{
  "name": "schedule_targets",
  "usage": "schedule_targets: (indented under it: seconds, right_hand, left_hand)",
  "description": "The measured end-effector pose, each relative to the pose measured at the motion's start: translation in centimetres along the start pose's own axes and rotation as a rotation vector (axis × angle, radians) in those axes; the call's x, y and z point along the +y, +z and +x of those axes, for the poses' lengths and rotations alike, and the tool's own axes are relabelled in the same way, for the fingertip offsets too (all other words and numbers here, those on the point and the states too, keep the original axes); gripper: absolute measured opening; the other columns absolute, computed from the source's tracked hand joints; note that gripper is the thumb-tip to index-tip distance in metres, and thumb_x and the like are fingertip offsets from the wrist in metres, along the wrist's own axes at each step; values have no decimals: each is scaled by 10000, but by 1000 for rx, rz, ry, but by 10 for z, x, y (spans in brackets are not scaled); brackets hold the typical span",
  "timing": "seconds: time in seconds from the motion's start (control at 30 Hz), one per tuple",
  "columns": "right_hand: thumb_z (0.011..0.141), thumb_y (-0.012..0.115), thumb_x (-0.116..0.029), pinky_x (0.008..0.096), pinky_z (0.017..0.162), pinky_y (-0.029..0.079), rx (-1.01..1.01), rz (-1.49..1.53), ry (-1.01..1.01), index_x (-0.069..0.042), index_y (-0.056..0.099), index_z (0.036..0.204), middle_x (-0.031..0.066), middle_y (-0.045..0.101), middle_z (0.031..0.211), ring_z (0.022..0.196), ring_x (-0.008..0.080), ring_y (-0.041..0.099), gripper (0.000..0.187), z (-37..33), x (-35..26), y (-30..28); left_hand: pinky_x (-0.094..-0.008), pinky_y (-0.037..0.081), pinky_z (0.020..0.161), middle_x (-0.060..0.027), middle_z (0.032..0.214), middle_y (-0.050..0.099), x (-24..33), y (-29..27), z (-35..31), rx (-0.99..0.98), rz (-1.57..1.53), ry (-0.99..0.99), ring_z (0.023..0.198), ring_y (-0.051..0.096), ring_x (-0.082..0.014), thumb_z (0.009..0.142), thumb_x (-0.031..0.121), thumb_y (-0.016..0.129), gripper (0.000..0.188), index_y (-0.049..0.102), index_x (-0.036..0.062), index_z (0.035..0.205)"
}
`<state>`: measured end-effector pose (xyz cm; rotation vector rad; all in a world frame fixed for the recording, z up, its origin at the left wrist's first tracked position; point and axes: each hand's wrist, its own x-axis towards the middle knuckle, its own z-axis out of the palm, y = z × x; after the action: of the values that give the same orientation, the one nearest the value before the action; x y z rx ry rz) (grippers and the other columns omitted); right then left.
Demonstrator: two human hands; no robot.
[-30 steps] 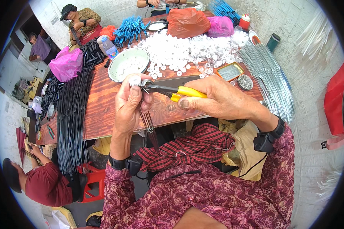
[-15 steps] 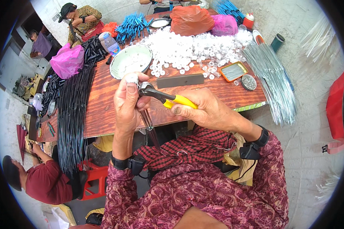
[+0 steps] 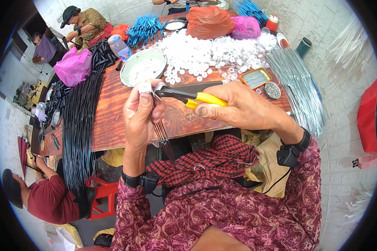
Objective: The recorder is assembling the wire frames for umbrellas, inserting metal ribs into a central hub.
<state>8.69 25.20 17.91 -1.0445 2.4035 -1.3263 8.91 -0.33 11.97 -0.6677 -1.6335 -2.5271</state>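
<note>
In the fingers of my left hand (image 3: 139,109) is a small white round plastic piece (image 3: 144,87), with several thin dark metal rods (image 3: 159,131) hanging below it. A thin bright wire shows at the fingertips. My right hand (image 3: 249,104) grips pliers (image 3: 209,98) with yellow-and-black handles. Their jaws are beside the white piece, by the wire; whether they pinch it I cannot tell. Just beyond my left hand stands a pale round basin (image 3: 125,75) with white pieces in it.
Clear and white plastic pieces (image 3: 197,54) heap the wooden table (image 3: 113,113). Black rods (image 3: 81,121) hang off its left edge, silvery rods (image 3: 297,88) off the right. A yellow-rimmed tray (image 3: 265,71) and round tin (image 3: 272,90) sit at right. Co-workers (image 3: 86,26) sit nearby.
My right hand has moved right and slightly up with the pliers, the jaws shifting slightly away from the white piece. My left hand has stayed nearly in place.
</note>
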Motion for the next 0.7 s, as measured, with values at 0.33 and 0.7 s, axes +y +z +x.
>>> schedule_targets:
  seconds: [0.33,0.7]
  right_hand:
    - [994,625,-301,382,633,465,-39,29,-15,11,642,986,137,622,757,675,198,587,313,-1,-4,-4]
    - [981,634,-276,415,664,473,73,-28,-31,-7,643,992,147,626,770,709,284,610,269,-1,3,26]
  left_hand:
    - [-193,337,511,3,811,515,1,9,-2,36,52,17,632,433,-50,1023,353,597,465,544,-21,1294]
    - [-189,326,496,-59,984,574,-1,-5,-5,-8,-62,13,620,432,-39,1034,337,576,456,518,-29,1300]
